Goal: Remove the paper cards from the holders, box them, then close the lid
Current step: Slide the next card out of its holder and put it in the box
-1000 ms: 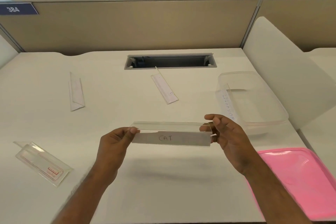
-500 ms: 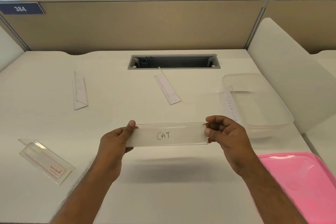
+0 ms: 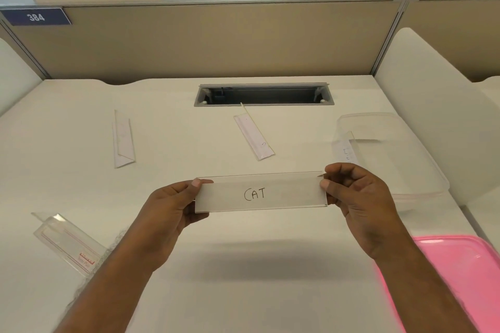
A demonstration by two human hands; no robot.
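Observation:
I hold a clear plastic card holder (image 3: 286, 178) above the desk, with a white paper card marked "CAT" (image 3: 259, 194) inside it. My left hand (image 3: 173, 208) pinches its left end and my right hand (image 3: 354, 197) pinches its right end. To the right stands an open clear plastic box (image 3: 422, 170) with one written card (image 3: 345, 153) leaning inside its left wall. The pink lid (image 3: 465, 273) lies at the near right. Two more holders with cards lie further back, one at the left (image 3: 123, 140) and one at the middle (image 3: 254, 135).
A clear holder without a card (image 3: 67, 240) lies at the near left. A grey cable slot (image 3: 263, 94) opens in the white desk (image 3: 243, 278) at the back. Beige partitions wall the desk behind, and a white divider (image 3: 433, 105) rises on the right.
The holder has tilted so the "CAT" card faces me more fully. Both hands stay pinched on its ends, in about the same place over the desk.

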